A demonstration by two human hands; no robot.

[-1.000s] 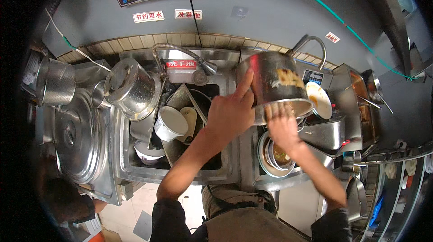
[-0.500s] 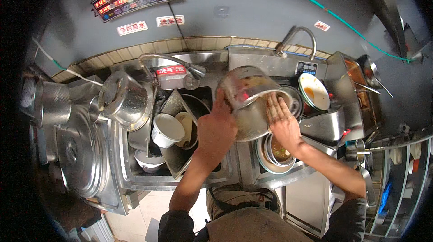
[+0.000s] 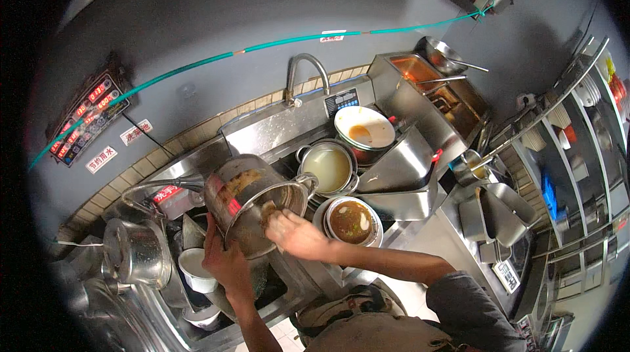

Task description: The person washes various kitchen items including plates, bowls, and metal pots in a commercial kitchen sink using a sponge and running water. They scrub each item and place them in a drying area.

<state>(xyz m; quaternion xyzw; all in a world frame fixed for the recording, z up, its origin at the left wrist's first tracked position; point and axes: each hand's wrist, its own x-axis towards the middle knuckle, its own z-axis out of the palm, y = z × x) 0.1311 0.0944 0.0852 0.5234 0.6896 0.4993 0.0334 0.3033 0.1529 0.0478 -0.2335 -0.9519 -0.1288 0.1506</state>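
A large steel pot (image 3: 231, 182), stained brown on its outside, is tilted over the gap between the two sinks with its mouth toward me. My left hand (image 3: 226, 263) grips its lower left side. At the mouth, my right hand (image 3: 295, 234) is closed around a small brownish wad (image 3: 268, 210) pressed to the inside; its kind is not clear. To the right of the pot stand a smaller pot of cloudy liquid (image 3: 326, 167) and a bowl of brown soup (image 3: 353, 220). Below my left wrist, a white tub (image 3: 198, 269) sits in the left sink.
A stained white bowl (image 3: 365, 127) rests on stacked dishes beside steel pans (image 3: 399, 171). Another steel pot (image 3: 136, 251) stands at the far left. A curved faucet (image 3: 306, 73) rises behind the right sink. Shelves with plates (image 3: 587, 92) line the right side.
My view has swung to the right. The pot now has its mouth turned toward me, and my right hand has moved from flat on its rim to closed around the brownish wad at its inside.
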